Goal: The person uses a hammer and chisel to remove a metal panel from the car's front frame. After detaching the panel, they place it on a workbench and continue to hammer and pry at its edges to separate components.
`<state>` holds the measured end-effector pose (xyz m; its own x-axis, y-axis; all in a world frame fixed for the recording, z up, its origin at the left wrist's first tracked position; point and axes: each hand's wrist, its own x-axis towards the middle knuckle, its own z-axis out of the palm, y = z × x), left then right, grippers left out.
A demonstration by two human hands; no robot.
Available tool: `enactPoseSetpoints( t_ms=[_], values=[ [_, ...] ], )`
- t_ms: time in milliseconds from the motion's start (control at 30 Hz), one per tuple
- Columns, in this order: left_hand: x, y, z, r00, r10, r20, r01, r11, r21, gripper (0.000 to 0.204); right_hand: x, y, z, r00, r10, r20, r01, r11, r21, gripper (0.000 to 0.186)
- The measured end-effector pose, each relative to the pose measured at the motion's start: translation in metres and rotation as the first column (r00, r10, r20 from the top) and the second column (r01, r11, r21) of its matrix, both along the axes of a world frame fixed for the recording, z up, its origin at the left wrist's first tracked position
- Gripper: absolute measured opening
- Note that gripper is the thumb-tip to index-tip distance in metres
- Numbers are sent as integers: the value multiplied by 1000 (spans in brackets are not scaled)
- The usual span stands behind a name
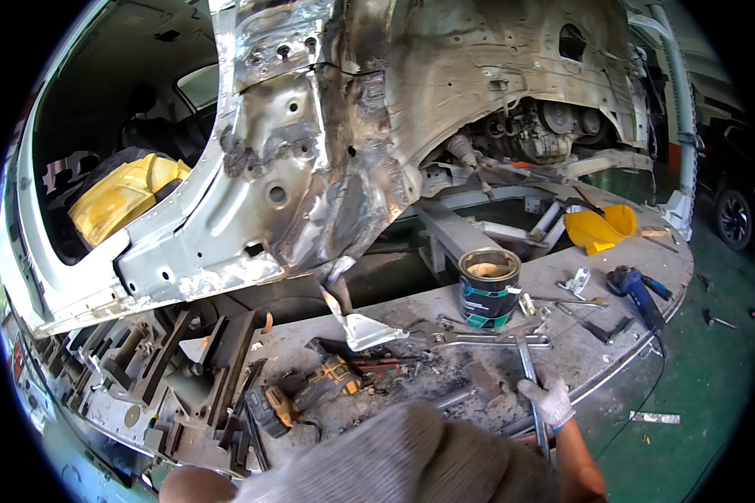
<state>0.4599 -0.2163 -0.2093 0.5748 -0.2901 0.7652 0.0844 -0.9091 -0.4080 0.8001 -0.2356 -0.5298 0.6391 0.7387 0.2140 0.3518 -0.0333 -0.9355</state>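
Observation:
My right hand (549, 402), in a whitish work glove, is at the near right edge of the grey metal bench (411, 398). Its fingers are closed around a long, slim metal bar (527, 362), whose far end reaches toward an adjustable wrench (478, 339). To the left of the hand lies a rusty brown metal piece (485, 381). Beyond the wrench stands an open dark tin (488, 289) with tan filler-like stuff inside. My left hand does not show; grey cloth fills the lower middle of the view.
A stripped car body (285, 193) with scorched metal rises over the bench. A yellow-black cordless drill (331, 379), a blue angle grinder (636, 295) with a cord, a yellow plastic piece (600, 228) and steel clamp fixtures (189, 377) are around. Tools lie on the green floor (696, 369).

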Motion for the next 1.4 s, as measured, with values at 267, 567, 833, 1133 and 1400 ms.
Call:
enactPoseSetpoints(
  t_ms=[267, 567, 833, 1133, 1400],
  values=[
    [7, 8, -8, 979, -131, 153, 135, 991, -12, 28, -1, -6, 7, 997, 4, -77, 0, 998, 56, 26],
    [-38, 149, 66, 770, 436, 465, -447, 890, -93, 51, -14, -10, 24, 977, -57, 205, 52, 998, 30, 40],
    [-42, 288, 86, 628, 637, 447, -693, 719, -50, 29, -15, -9, 29, 992, -34, 121, 36, 999, -10, 37],
    [-43, 288, 76, 642, 644, 416, -637, 750, -178, 31, -18, -15, 32, 984, -47, 172, 50, 999, -14, 34],
    [-53, 310, 77, 541, 800, 260, -747, 599, -288, 37, -4, -2, 6, 928, -109, 356, 103, 994, 37, 46]
  ],
)
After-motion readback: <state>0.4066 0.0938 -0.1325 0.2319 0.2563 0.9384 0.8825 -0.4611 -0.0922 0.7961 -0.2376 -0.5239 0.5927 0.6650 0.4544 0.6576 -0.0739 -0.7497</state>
